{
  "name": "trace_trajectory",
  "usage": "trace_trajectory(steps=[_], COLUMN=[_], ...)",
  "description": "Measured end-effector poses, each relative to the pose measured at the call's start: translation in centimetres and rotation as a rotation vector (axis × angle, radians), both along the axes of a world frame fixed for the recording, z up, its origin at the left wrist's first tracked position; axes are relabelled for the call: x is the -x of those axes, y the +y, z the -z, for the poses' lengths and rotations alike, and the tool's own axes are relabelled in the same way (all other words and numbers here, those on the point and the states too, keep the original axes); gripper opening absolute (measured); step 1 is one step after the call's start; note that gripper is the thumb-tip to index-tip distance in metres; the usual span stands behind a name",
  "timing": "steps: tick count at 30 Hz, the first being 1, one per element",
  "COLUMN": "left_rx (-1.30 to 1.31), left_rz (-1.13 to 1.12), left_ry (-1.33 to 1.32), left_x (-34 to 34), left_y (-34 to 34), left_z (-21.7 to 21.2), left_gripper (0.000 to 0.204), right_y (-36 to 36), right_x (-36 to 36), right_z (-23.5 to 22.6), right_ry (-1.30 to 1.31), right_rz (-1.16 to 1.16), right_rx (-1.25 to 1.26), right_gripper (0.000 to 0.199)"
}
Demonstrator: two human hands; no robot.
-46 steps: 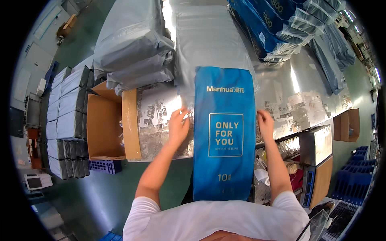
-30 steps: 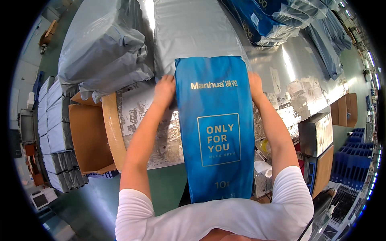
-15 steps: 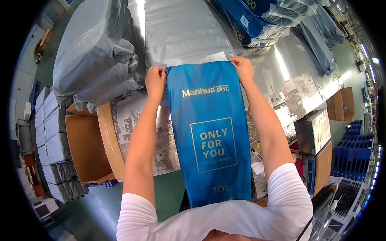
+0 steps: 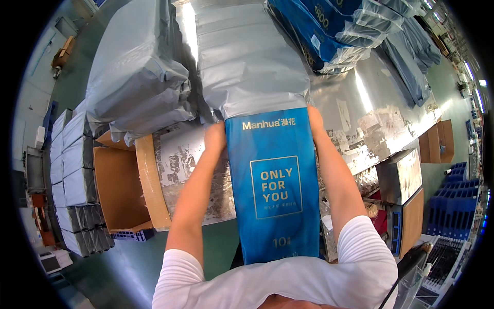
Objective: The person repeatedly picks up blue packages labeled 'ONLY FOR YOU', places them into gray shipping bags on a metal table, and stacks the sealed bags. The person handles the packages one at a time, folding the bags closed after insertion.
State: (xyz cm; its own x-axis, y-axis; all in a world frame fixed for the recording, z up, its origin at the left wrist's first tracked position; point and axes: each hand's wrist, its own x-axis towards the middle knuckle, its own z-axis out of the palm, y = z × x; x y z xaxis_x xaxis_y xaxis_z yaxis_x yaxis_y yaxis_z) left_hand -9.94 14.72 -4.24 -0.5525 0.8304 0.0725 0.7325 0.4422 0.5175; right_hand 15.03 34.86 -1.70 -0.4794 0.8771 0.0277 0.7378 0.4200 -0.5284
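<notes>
A long blue plastic bag (image 4: 275, 144) with pale printing lies lengthwise in front of me, its near end against my body. Its far edge is tucked under the near end of a grey plastic bag (image 4: 252, 56) on the metal table. At the blue bag's left edge, close to that overlap, my left hand (image 4: 215, 136) is closed on its side. My right hand (image 4: 315, 122) grips the opposite edge at about the same level. The fingertips of both hands are largely hidden by the plastic.
A large grey-wrapped bundle (image 4: 141, 77) stands at the left above an open cardboard box (image 4: 121, 190). Blue packs in clear film (image 4: 334, 31) lie at the far right of the metal table (image 4: 355, 103). A metal box (image 4: 399, 172) stands at the right edge.
Both hands have come lower in the view, from the blue bag's far corners to its sides. Grey plastic now covers the blue bag's far edge, which was exposed before.
</notes>
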Motion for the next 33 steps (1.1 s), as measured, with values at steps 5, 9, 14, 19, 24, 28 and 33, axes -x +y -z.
trace_trajectory(steps=[5,9,14,19,24,28,33], left_rx=[0.213,0.285,0.483,0.516,0.44,0.178,0.17], left_rz=[-0.022,0.049,0.179,0.282,0.452,0.4,0.088], left_ry=[-0.172,-0.12,-0.203,-0.262,-0.625,-0.511,-0.425], left_x=[-1.7,-4.5,-7.8,-11.2,-11.2,-9.0,-6.0], left_y=[-2.1,-7.8,-13.9,-21.5,-24.2,-18.5,-11.1], left_z=[-1.4,-2.8,-5.4,-5.7,-3.5,-5.1,-2.8], left_gripper=[0.016,0.017,0.016,0.017,0.02,0.032,0.028], right_y=[-2.2,-7.0,-13.7,-21.0,-25.2,-23.5,-13.4], right_x=[-2.6,-5.8,-11.5,-16.5,-17.3,-13.0,-7.7], right_z=[1.5,-2.1,-2.0,-1.4,-2.0,-2.4,-0.8], right_ry=[-0.183,-0.394,-0.506,-0.427,-0.067,0.338,0.197], right_rz=[-0.076,-0.202,-0.349,-0.371,-0.406,-0.155,0.087], right_rx=[0.017,0.067,0.181,0.31,0.712,0.565,0.458], right_gripper=[0.025,0.022,0.023,0.019,0.026,0.022,0.023])
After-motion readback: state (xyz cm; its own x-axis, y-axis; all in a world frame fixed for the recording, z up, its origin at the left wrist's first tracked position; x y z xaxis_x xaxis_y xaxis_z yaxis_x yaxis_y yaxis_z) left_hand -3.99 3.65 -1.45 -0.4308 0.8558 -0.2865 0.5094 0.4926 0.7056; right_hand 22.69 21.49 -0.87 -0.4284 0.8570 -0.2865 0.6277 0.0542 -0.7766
